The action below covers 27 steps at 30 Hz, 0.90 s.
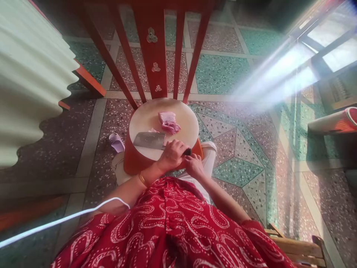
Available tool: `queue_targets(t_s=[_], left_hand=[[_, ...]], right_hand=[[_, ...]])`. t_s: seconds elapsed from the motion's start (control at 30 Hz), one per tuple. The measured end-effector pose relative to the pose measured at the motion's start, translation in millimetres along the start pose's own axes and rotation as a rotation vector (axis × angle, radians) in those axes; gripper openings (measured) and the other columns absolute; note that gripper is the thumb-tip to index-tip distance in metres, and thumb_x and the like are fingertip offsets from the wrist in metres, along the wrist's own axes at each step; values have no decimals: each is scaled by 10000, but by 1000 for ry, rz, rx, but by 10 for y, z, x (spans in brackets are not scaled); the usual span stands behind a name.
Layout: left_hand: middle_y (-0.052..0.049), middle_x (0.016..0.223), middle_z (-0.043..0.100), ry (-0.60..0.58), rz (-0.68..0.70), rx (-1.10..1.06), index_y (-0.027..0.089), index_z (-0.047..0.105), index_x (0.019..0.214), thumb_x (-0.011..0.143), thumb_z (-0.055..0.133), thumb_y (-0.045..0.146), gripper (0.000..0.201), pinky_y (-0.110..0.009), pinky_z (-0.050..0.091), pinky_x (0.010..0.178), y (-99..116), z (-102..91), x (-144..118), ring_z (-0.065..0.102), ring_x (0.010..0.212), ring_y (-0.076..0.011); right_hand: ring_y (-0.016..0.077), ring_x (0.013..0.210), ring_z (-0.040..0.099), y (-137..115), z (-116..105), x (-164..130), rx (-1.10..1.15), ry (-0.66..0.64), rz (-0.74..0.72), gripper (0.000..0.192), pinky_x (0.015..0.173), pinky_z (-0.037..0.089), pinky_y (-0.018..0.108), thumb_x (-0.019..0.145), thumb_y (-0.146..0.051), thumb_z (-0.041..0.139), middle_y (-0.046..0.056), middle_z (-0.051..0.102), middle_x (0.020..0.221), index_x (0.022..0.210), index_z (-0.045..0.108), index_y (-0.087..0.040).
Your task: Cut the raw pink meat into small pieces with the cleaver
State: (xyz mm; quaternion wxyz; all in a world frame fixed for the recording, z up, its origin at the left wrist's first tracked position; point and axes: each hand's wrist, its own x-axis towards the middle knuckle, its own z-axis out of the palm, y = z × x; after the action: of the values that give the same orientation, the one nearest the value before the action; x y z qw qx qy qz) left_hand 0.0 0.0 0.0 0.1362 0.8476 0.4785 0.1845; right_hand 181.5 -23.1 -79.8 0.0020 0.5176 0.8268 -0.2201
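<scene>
A cleaver [150, 140] lies across the near part of a round white cutting board [139, 113], its broad blade to the left. My left hand [172, 153], with a gold bracelet at the wrist, is closed over its handle, whose black end sticks out to the right. Just beside that end is my right hand [194, 165], its fingers curled in; what they hold, if anything, is hidden. Beyond the blade rests a piece of raw pork [169, 123], pink with pale fat. A small scrap of meat [153, 130] shows behind the blade's upper edge.
The board sits on a red-brown wooden chair [150, 48] with a slatted back. A pale curtain [25, 74] hangs at left. A lilac slipper [116, 142] lies on the terrazzo floor. White cable [64, 219] crosses lower left; a white-and-red bin [331, 121] is at right.
</scene>
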Motion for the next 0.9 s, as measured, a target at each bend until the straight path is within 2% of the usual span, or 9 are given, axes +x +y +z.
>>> queue_targets(t_s=[0.1, 0.17, 0.23, 0.3, 0.4, 0.53, 0.63, 0.73, 0.9], left_hand=[[-67, 1006, 623, 6, -6, -24, 210, 555, 1151, 890, 489, 281, 279, -398, 370, 853, 20, 107, -118, 514, 950, -232], [-78, 1028, 621, 25, 1, -48, 194, 546, 1140, 907, 462, 280, 262, -381, 394, 825, 9, 177, -180, 524, 941, -226], [-100, 1084, 607, 53, 13, -70, 173, 542, 1127, 904, 479, 322, 275, -377, 417, 832, -25, 229, -220, 534, 957, -228], [-116, 1130, 587, 71, 21, -98, 160, 544, 1130, 875, 528, 354, 321, -379, 436, 865, -74, 247, -247, 540, 989, -234], [-106, 1137, 577, 93, 0, -149, 173, 588, 1060, 839, 553, 272, 245, -356, 451, 901, -159, 200, -301, 548, 1021, -217], [-63, 1047, 611, 216, -108, -146, 197, 627, 901, 870, 495, 218, 137, -334, 459, 887, -311, 56, -483, 569, 974, -178], [-57, 986, 629, 340, -243, -129, 198, 630, 917, 892, 478, 224, 156, -337, 461, 904, -500, -48, -764, 578, 963, -173], [-55, 920, 642, 445, -406, -156, 192, 625, 897, 890, 480, 240, 153, -334, 480, 891, -731, -102, -1148, 592, 934, -173], [-45, 854, 651, 501, -598, -203, 188, 624, 860, 887, 477, 283, 177, -304, 505, 813, -1035, -58, -1627, 611, 839, -157]], right_hand=[[205, 964, 568, 40, -202, -29, 253, 115, 53, 454, 873, 433, 348, 830, -89, 360, 97, 670, 1061, 1178, 635, -188], [189, 1029, 574, 36, -346, -75, 380, 169, -30, 577, 889, 457, 330, 795, -71, 343, 99, 636, 1171, 1342, 500, -169], [209, 1116, 539, -39, -460, -90, 340, 139, -149, 663, 934, 447, 348, 780, -100, 406, 117, 571, 1287, 1440, 363, -149], [254, 1129, 520, -182, -526, -35, 145, 82, -154, 679, 950, 430, 385, 807, -149, 473, 156, 554, 1293, 1465, 311, -109], [269, 1010, 563, -453, -536, 170, -169, -44, -45, 577, 882, 437, 395, 911, -195, 438, 163, 629, 1102, 1465, 311, -102], [232, 942, 585, -746, -449, 451, -314, -210, -102, 420, 807, 439, 331, 966, -217, 390, 128, 639, 1002, 1380, 425, -157], [243, 1011, 558, -807, -359, 561, -354, -187, -133, 293, 818, 432, 333, 958, -261, 439, 127, 622, 1035, 1218, 543, -177], [257, 1032, 553, -771, -270, 642, -377, -191, -104, 237, 827, 432, 353, 944, -279, 470, 137, 616, 1046, 1121, 576, -163], [238, 941, 604, -841, -236, 803, -365, -220, -117, 221, 775, 432, 319, 896, -127, 423, 153, 640, 973, 1074, 555, -127]])
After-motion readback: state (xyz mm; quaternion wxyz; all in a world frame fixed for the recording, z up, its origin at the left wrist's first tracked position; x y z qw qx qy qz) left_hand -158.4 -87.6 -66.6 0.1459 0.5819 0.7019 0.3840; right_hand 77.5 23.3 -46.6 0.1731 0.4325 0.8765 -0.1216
